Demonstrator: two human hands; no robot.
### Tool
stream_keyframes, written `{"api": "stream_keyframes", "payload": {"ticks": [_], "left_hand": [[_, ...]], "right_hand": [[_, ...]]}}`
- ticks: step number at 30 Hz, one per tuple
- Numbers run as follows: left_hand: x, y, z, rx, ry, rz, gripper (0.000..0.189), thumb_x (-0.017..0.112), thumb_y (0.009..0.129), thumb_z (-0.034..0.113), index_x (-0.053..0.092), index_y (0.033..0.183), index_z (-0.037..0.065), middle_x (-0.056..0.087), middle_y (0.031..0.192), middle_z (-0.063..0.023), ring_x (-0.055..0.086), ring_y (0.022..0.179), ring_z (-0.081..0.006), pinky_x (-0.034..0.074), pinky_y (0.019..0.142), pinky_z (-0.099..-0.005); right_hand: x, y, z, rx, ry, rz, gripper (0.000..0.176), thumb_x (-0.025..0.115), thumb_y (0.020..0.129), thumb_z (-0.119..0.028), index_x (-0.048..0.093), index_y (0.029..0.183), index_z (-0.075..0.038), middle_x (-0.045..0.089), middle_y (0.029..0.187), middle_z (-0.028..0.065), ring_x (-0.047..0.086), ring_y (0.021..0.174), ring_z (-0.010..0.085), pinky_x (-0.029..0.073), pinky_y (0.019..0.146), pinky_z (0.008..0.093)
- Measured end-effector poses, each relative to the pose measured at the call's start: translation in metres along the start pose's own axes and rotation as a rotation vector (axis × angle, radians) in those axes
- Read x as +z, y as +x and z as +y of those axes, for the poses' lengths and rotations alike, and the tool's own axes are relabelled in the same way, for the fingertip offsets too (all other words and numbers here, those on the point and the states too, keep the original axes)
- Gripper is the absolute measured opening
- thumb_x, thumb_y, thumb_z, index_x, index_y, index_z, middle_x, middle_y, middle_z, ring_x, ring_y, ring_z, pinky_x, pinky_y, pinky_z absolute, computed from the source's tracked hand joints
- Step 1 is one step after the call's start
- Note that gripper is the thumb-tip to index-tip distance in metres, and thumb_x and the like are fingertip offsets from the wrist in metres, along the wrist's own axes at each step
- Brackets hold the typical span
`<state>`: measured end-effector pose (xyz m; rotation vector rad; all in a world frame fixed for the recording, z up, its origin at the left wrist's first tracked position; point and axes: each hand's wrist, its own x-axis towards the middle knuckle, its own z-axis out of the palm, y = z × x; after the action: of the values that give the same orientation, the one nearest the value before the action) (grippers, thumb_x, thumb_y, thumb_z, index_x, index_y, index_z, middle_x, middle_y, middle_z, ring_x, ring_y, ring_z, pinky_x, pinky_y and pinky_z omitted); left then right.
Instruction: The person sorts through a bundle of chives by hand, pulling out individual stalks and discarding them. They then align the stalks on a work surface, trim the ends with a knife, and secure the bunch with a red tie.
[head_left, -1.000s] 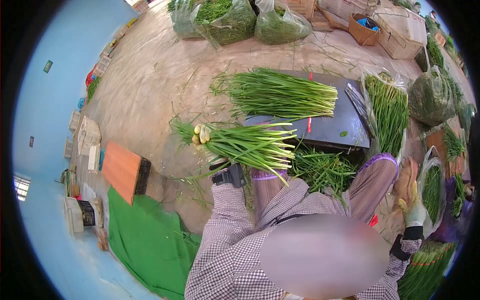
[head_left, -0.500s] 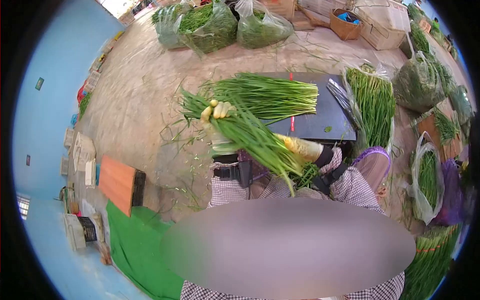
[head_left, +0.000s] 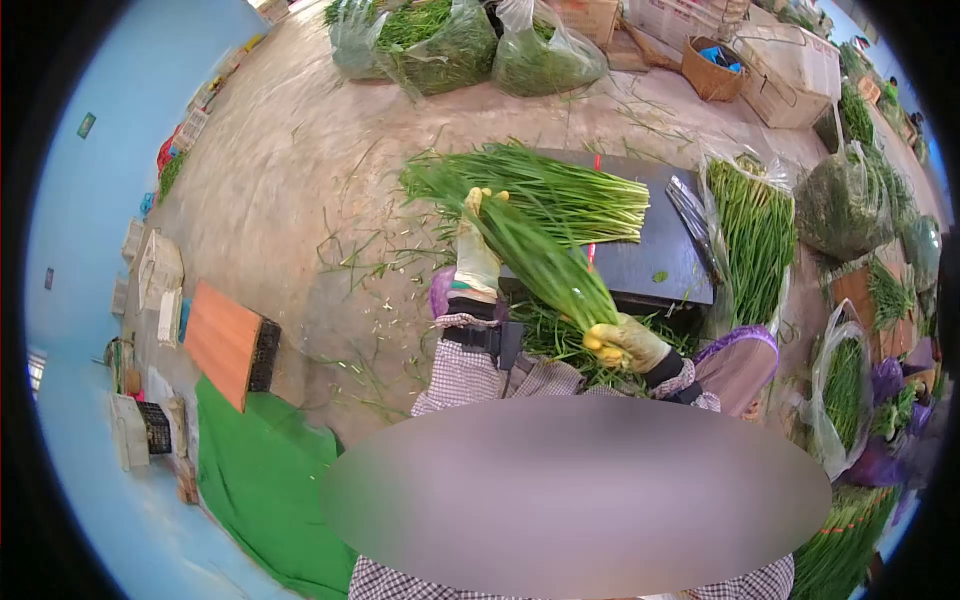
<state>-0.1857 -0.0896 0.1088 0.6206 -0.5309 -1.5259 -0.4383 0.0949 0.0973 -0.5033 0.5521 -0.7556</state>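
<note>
A loose bunch of garlic chives [head_left: 545, 262] slants between my two gloved hands. My left hand [head_left: 480, 208] is closed around its upper, leafy part. Lower right, my right hand [head_left: 628, 343] grips the other end, its yellow-tipped fingers wrapped round the bunch. Just beyond lies a pile of garlic chives [head_left: 570, 190], pale stem ends pointing right, on a dark board [head_left: 665, 262]. A red band [head_left: 592, 252] shows at the near side of the pile. Below the held bunch, more loose greens [head_left: 550, 335] lie near my lap.
Right of the board stands a clear bag packed with chives [head_left: 750, 235], beside shiny dark strips [head_left: 692, 215]. More filled bags [head_left: 440, 50] sit at the back, near a wicker basket [head_left: 712, 72]. An orange board [head_left: 228, 340] and a green cloth [head_left: 265, 485] are at left. Scraps litter the floor.
My right hand has come from behind the bunch to its lower end and now shows gripping it. My left hand, still holding, has moved right. The whole view has shifted slightly.
</note>
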Motion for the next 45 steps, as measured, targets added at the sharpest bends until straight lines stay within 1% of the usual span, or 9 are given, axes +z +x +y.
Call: {"api": "stream_keyframes", "payload": {"ticks": [2, 6, 11, 15, 20, 29, 35, 37, 45], "left_hand": [[0.003, -0.011, 0.007, 0.035, 0.098, 0.013, 0.068, 0.048, 0.103, 0.05, 0.032, 0.156, 0.009, 0.037, 0.158, -0.0083, 0.038, 0.143, -0.021, 0.029, 0.118, -0.0416], [-0.038, -0.024, 0.007, 0.083, 0.389, 0.085, 0.083, 0.036, 0.101, 0.065, 0.013, 0.162, 0.014, 0.008, 0.169, -0.0128, 0.006, 0.155, -0.0328, 0.007, 0.121, -0.0574], [-0.015, -0.095, -0.029, 0.237, 0.639, 0.122, 0.046, 0.05, 0.105, 0.03, 0.044, 0.143, 0.004, 0.054, 0.14, -0.0095, 0.056, 0.121, -0.0221, 0.045, 0.102, -0.0334], [0.031, -0.142, -0.069, -0.692, 0.44, -0.193, 0.034, 0.059, 0.103, 0.024, 0.057, 0.128, 0.0, 0.064, 0.112, -0.0055, 0.061, 0.102, -0.0153, 0.051, 0.09, -0.0304], [0.038, -0.141, -0.098, -0.445, 0.079, -0.152, 0.044, 0.063, 0.1, 0.027, 0.053, 0.133, 0.0, 0.067, 0.113, -0.0094, 0.064, 0.105, -0.0188, 0.051, 0.096, -0.0342], [0.033, -0.109, -0.076, -0.122, -0.092, -0.077, 0.045, 0.063, 0.096, 0.01, 0.049, 0.138, 0.001, 0.068, 0.111, -0.0112, 0.065, 0.105, -0.0203, 0.055, 0.096, -0.0351], [0.002, -0.061, -0.021, -0.047, -0.359, -0.205, 0.051, 0.064, 0.097, 0.011, 0.044, 0.143, 0.0, 0.064, 0.102, -0.0039, 0.062, 0.097, -0.0161, 0.053, 0.097, -0.0345], [0.007, -0.058, -0.017, -0.004, -0.336, -0.228, 0.051, 0.063, 0.098, 0.011, 0.043, 0.143, 0.0, 0.063, 0.102, -0.0036, 0.061, 0.097, -0.0158, 0.053, 0.097, -0.0346], [0.032, -0.06, -0.072, -0.047, -0.234, -0.084, 0.046, 0.059, 0.098, 0.011, 0.048, 0.143, 0.004, 0.066, 0.111, -0.0041, 0.063, 0.103, -0.0163, 0.051, 0.099, -0.036]], "right_hand": [[-0.02, -0.013, -0.008, -0.058, -0.016, 0.026, 0.046, 0.062, 0.1, -0.024, 0.048, 0.136, 0.001, 0.054, 0.079, 0.0004, 0.044, 0.05, 0.0036, 0.036, 0.043, 0.0189], [-0.057, -0.029, -0.007, -0.016, 0.034, 0.211, 0.044, 0.059, 0.102, -0.025, 0.051, 0.138, 0.0, 0.052, 0.077, -0.0023, 0.043, 0.052, 0.0027, 0.035, 0.047, 0.0194], [-0.049, -0.032, -0.013, -0.04, -0.025, 0.393, 0.022, 0.063, 0.1, -0.02, 0.056, 0.114, -0.004, 0.056, 0.078, 0.0033, 0.044, 0.052, 0.0069, 0.035, 0.046, 0.0214], [-0.042, 0.01, 0.011, -0.506, -0.791, 0.493, 0.047, 0.067, 0.096, -0.022, 0.05, 0.136, -0.004, 0.067, 0.095, 0.0074, 0.058, 0.057, 0.0155, 0.048, 0.052, 0.0302], [0.034, 0.013, 0.009, -0.392, -1.904, 0.885, 0.073, 0.074, 0.083, -0.024, 0.043, 0.148, -0.011, 0.069, 0.112, 0.0147, 0.07, 0.071, 0.0315, 0.056, 0.061, 0.0396], [0.019, 0.02, 0.008, -0.614, -1.804, 0.614, 0.064, 0.07, 0.083, -0.022, 0.047, 0.142, -0.013, 0.068, 0.097, 0.0106, 0.07, 0.077, 0.0267, 0.057, 0.064, 0.0395], [-0.118, -0.01, 0.034, -0.083, -2.148, 0.603, 0.024, 0.058, 0.095, -0.025, 0.07, 0.114, -0.017, 0.07, 0.085, 0.0084, 0.069, 0.07, 0.0298, 0.055, 0.06, 0.0418], [-0.05, -0.009, -0.004, -0.449, -1.877, 0.892, 0.022, 0.062, 0.095, -0.028, 0.071, 0.109, -0.014, 0.069, 0.093, 0.0112, 0.069, 0.081, 0.0315, 0.056, 0.068, 0.0408], [0.03, 0.084, -0.026, -0.71, -1.745, 0.541, 0.089, 0.073, 0.079, -0.011, 0.026, 0.155, -0.002, 0.058, 0.127, 0.0242, 0.061, 0.112, 0.0358, 0.052, 0.095, 0.041]]}}
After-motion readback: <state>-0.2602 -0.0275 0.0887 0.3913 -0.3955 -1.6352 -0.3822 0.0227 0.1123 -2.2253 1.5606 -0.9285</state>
